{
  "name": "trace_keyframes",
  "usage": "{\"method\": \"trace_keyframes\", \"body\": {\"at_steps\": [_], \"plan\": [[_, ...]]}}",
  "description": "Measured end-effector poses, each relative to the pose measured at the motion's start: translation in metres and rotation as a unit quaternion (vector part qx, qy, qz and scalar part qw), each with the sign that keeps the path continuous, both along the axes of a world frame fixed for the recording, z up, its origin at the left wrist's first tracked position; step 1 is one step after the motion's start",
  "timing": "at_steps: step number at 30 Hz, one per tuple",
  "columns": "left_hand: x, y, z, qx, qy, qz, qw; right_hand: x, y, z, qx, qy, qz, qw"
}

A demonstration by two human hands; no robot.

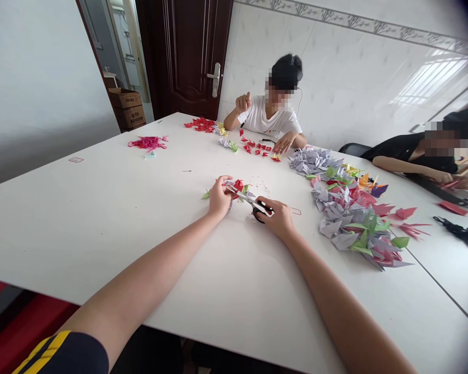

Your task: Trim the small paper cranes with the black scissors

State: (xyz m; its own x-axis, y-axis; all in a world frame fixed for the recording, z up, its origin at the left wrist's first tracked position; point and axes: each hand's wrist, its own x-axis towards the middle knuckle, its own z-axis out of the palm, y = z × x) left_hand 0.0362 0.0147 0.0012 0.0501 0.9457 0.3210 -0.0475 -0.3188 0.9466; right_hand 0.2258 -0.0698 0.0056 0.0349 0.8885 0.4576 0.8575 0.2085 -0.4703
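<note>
White counter (pixel 101 218) runs under everything here. At upper left lies a tangle of pink paper strips (pixel 148 142). Near the middle of the frame, my left hand (pixel 220 197) clenches a small bunch of folded paper (pixel 237 189) in red, green and lilac. Just beside it, my right hand (pixel 277 218) has its fingers closed on black-handled scissors (pixel 260 209), the blades at the bunch. Further right spreads a long heap of folded paper cranes (pixel 349 213).
</note>
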Motion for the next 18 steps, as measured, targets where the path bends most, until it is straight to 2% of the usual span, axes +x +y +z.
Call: {"method": "trace_keyframes", "body": {"at_steps": [5,18], "plan": [[0.0010,-0.0026,0.0043,-0.025,-0.025,-0.022,0.999,-0.0035,-0.0017,0.0011,0.001,-0.003,0.001,1.000],[0.0007,-0.0057,0.0071,-0.014,-0.010,-0.008,1.000,-0.0024,-0.0010,0.0006,-0.006,0.001,0.001,1.000]]}}
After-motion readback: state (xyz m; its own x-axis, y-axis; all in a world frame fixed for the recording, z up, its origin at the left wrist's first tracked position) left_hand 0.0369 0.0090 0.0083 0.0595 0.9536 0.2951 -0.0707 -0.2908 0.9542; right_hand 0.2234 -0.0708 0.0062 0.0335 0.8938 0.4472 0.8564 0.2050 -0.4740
